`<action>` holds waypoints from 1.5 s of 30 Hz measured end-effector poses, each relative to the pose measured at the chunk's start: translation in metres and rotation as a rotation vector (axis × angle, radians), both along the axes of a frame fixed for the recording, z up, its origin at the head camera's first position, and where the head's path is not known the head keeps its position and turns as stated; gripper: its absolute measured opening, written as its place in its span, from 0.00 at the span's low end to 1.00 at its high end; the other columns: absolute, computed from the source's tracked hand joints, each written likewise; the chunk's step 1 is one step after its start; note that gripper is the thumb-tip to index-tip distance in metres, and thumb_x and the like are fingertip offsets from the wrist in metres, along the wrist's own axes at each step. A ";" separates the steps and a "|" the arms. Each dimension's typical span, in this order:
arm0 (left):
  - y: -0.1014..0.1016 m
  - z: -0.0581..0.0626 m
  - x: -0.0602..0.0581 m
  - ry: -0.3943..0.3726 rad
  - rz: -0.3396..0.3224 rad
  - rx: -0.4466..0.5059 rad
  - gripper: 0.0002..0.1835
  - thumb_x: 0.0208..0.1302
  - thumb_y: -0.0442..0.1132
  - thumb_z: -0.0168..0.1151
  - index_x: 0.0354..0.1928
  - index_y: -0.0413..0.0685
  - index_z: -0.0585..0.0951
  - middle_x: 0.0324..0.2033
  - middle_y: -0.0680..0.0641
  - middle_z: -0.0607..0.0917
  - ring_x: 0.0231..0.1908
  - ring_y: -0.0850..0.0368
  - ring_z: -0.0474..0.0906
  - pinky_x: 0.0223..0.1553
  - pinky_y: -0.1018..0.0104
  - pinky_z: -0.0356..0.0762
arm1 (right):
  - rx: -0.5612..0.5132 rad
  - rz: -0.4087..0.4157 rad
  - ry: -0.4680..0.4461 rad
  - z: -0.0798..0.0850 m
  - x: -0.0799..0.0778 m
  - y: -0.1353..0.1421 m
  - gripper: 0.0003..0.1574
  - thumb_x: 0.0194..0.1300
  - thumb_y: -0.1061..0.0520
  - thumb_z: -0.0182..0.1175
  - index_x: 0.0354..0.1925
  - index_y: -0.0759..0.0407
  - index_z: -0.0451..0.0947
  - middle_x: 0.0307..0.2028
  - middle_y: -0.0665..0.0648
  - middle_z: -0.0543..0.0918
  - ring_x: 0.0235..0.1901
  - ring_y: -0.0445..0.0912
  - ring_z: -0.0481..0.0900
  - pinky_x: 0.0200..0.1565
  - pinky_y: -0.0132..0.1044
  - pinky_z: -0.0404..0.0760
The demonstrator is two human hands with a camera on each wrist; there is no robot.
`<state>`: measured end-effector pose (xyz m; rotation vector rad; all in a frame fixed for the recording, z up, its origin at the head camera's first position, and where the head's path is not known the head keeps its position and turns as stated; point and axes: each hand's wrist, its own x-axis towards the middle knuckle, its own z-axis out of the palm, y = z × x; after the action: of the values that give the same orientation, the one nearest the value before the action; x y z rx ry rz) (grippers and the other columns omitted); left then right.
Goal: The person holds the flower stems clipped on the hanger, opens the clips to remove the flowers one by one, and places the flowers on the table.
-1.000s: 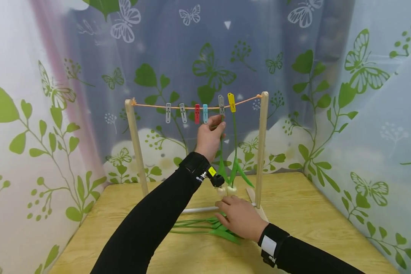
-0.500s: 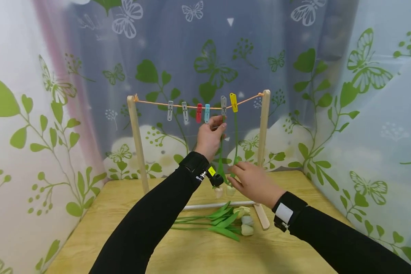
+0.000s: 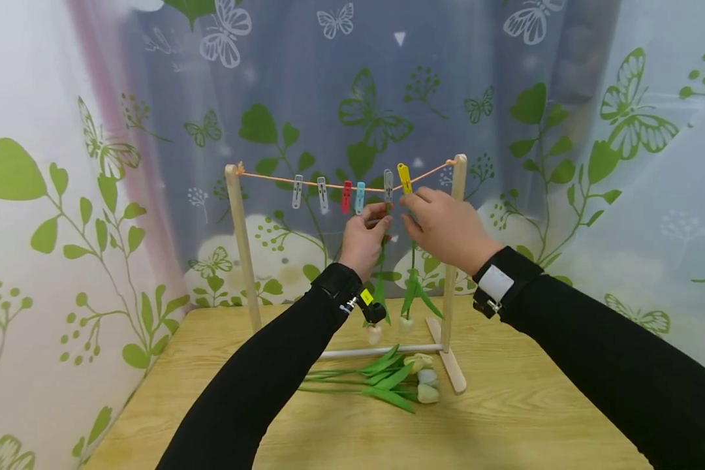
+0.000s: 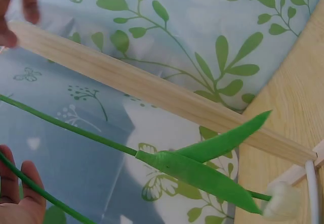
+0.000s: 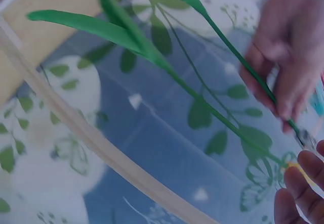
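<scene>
My left hand point(image 3: 361, 241) pinches the green stem of an upside-down tulip point(image 3: 375, 335) just under a grey clothespin point(image 3: 388, 185) on the orange string point(image 3: 270, 178). Thumb and fingers close round this stem in the right wrist view. A second tulip point(image 4: 197, 176) hangs head down from a yellow clothespin point(image 3: 405, 178), to the right of the first. My right hand point(image 3: 452, 227) is raised beside the two clothespins, its fingers loosely bent around no visible thing. Those fingertips point(image 5: 298, 181) are close to the yellow clothespin in the right wrist view; contact is unclear.
Further left on the string sit two pale grey clothespins, a red clothespin point(image 3: 346, 196) and a blue clothespin point(image 3: 360, 197). A wooden frame point(image 3: 243, 248) holds the string. Several tulips point(image 3: 388, 380) lie on the wooden table point(image 3: 505, 405) before its white crossbar point(image 3: 382, 350).
My right hand has risen from above the lying tulips, past the hanging ones, up to the clothespins. The left hand has stayed at the stem. The lying flower heads are uncovered.
</scene>
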<state>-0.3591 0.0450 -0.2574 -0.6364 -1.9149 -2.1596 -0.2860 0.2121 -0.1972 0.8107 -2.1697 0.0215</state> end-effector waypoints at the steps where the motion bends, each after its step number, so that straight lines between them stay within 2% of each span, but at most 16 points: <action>1: 0.000 -0.001 0.000 0.003 0.004 -0.001 0.17 0.74 0.38 0.59 0.62 0.48 0.78 0.57 0.42 0.78 0.56 0.44 0.75 0.52 0.52 0.82 | 0.001 -0.012 0.001 0.008 -0.002 -0.002 0.18 0.73 0.53 0.59 0.56 0.60 0.79 0.41 0.58 0.81 0.30 0.48 0.79 0.23 0.39 0.78; 4: 0.001 -0.006 -0.001 -0.002 0.011 -0.010 0.17 0.73 0.38 0.59 0.61 0.48 0.79 0.57 0.42 0.78 0.56 0.43 0.76 0.51 0.52 0.82 | 0.010 -0.026 -0.045 0.028 -0.007 -0.006 0.18 0.74 0.54 0.58 0.58 0.60 0.77 0.43 0.58 0.80 0.29 0.47 0.78 0.24 0.40 0.77; 8: 0.001 -0.014 -0.002 -0.016 0.006 0.001 0.16 0.72 0.39 0.60 0.60 0.49 0.80 0.56 0.42 0.78 0.54 0.46 0.76 0.53 0.47 0.81 | 0.090 -0.031 -0.166 0.052 -0.015 -0.014 0.22 0.74 0.54 0.59 0.63 0.58 0.73 0.50 0.59 0.78 0.36 0.49 0.79 0.32 0.40 0.78; 11: 0.000 -0.015 -0.003 -0.018 -0.004 0.030 0.16 0.72 0.38 0.60 0.60 0.50 0.80 0.55 0.44 0.78 0.53 0.47 0.76 0.56 0.42 0.78 | 0.160 -0.071 -0.262 0.067 -0.021 -0.023 0.26 0.75 0.52 0.59 0.67 0.55 0.70 0.54 0.59 0.75 0.41 0.51 0.79 0.35 0.41 0.79; 14: -0.001 -0.010 0.002 -0.017 0.006 0.029 0.15 0.73 0.37 0.60 0.59 0.50 0.80 0.54 0.47 0.79 0.50 0.51 0.77 0.55 0.45 0.79 | 0.209 -0.142 -0.335 0.081 -0.025 -0.031 0.29 0.75 0.51 0.58 0.70 0.53 0.67 0.55 0.59 0.73 0.41 0.50 0.79 0.35 0.42 0.79; 17: -0.001 -0.008 0.003 -0.028 0.020 0.018 0.15 0.73 0.36 0.59 0.58 0.49 0.81 0.54 0.45 0.80 0.47 0.56 0.77 0.52 0.49 0.81 | 0.265 -0.202 -0.370 0.092 -0.025 -0.035 0.31 0.75 0.50 0.59 0.71 0.55 0.66 0.54 0.61 0.72 0.40 0.51 0.78 0.37 0.42 0.79; 19: 0.000 -0.009 0.002 -0.029 0.022 0.018 0.14 0.73 0.36 0.59 0.57 0.50 0.81 0.54 0.44 0.79 0.48 0.55 0.77 0.51 0.51 0.82 | 0.302 -0.218 -0.375 0.096 -0.025 -0.036 0.31 0.73 0.51 0.60 0.70 0.57 0.68 0.53 0.62 0.71 0.42 0.53 0.78 0.39 0.43 0.80; 24: 0.000 -0.016 -0.003 -0.015 0.006 0.029 0.13 0.72 0.37 0.60 0.56 0.53 0.82 0.52 0.47 0.79 0.52 0.50 0.77 0.51 0.51 0.82 | 0.373 -0.219 -0.367 0.100 -0.027 -0.035 0.27 0.71 0.53 0.62 0.63 0.61 0.74 0.50 0.64 0.74 0.48 0.55 0.75 0.46 0.44 0.82; 29: -0.002 -0.018 -0.003 -0.006 -0.001 0.033 0.12 0.73 0.36 0.59 0.55 0.52 0.82 0.53 0.45 0.79 0.50 0.53 0.78 0.54 0.46 0.80 | 0.412 -0.227 -0.355 0.098 -0.030 -0.036 0.24 0.71 0.55 0.62 0.62 0.62 0.76 0.51 0.65 0.76 0.49 0.56 0.76 0.45 0.43 0.83; 32: -0.001 -0.018 -0.002 -0.010 -0.001 0.036 0.12 0.73 0.36 0.59 0.55 0.53 0.82 0.53 0.46 0.79 0.51 0.51 0.78 0.55 0.44 0.79 | 0.416 -0.232 -0.368 0.096 -0.032 -0.037 0.24 0.72 0.56 0.61 0.63 0.61 0.76 0.52 0.65 0.77 0.50 0.56 0.76 0.45 0.43 0.83; 36: -0.001 -0.014 0.009 -0.017 0.008 0.026 0.14 0.72 0.36 0.60 0.57 0.50 0.81 0.52 0.46 0.79 0.52 0.48 0.78 0.56 0.43 0.79 | 0.428 -0.226 -0.375 0.094 -0.033 -0.038 0.21 0.72 0.57 0.61 0.61 0.60 0.79 0.51 0.64 0.78 0.49 0.55 0.76 0.46 0.43 0.84; 41: -0.004 -0.006 0.027 -0.014 -0.003 0.027 0.16 0.73 0.32 0.57 0.61 0.42 0.78 0.55 0.40 0.77 0.55 0.42 0.76 0.57 0.42 0.78 | 0.448 -0.214 -0.369 0.091 -0.032 -0.040 0.18 0.71 0.61 0.61 0.58 0.61 0.80 0.52 0.63 0.79 0.51 0.55 0.76 0.49 0.41 0.83; 45: -0.007 -0.005 0.031 -0.023 -0.008 0.019 0.17 0.74 0.32 0.56 0.62 0.42 0.78 0.56 0.40 0.76 0.54 0.44 0.76 0.57 0.43 0.78 | 0.417 -0.216 -0.378 0.089 -0.032 -0.042 0.16 0.73 0.61 0.58 0.57 0.62 0.80 0.51 0.63 0.78 0.51 0.55 0.77 0.49 0.41 0.83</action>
<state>-0.3276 0.0384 -0.2623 -0.6191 -1.9046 -2.1966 -0.3177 0.1703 -0.1085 0.8452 -2.6595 -0.4321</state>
